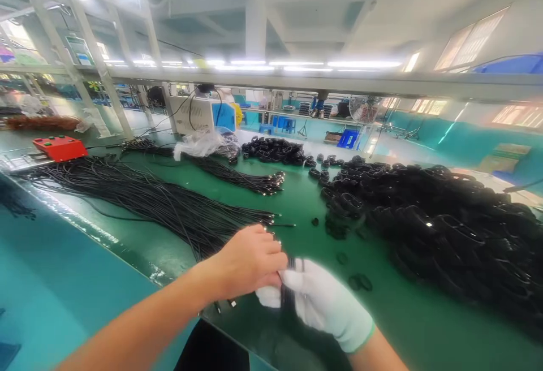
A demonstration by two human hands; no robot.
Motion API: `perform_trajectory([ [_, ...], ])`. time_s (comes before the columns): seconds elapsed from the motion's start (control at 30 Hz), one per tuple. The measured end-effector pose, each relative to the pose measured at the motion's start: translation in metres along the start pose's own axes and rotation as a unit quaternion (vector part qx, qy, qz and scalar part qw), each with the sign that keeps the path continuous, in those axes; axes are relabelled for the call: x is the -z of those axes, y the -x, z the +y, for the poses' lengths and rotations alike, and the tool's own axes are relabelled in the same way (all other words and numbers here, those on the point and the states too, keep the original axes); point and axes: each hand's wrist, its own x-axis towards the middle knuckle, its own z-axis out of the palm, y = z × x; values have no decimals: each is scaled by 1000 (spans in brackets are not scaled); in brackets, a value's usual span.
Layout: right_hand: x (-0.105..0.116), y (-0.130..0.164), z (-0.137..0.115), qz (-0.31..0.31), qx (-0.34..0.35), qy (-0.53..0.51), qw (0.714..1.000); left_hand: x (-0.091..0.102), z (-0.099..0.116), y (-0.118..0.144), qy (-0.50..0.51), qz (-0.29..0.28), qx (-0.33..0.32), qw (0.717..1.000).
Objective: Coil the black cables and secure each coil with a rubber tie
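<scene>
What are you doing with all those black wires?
A person stands at a green table. The bare left hand and the white-gloved right hand together grip a small bundle of black cable. Straight black cables lie spread out to the left, and a big pile of coiled cables sits on the right. A red box rests at the far left.

coiled cable [289, 297] mostly hidden between hands [280, 280], forearms cut off

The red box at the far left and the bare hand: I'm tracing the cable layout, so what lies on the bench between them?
In the head view, a spread bundle of long black cables lies between the red box and the left hand.
</scene>
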Motion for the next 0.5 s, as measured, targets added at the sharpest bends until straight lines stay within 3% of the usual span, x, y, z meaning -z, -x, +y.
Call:
perform_trajectory([
  [0.17, -2, 1, 6, -31, -63, -58, 996, -5, -13, -6, 118, -32, -8, 993],
  [0.33, 3, 0, 9, -1, -84, -79, 993, 0, -7, -9, 67, 15, 11, 998],
  [0.4, 8, 1, 12, 0, -94, -66, 993, 6, -6, -11, 67, -30, 16, 997],
  [0.5, 14, 6, 16, -26, -117, -67, 991, 12, -11, -15, 187, -121, 41, 974],
])
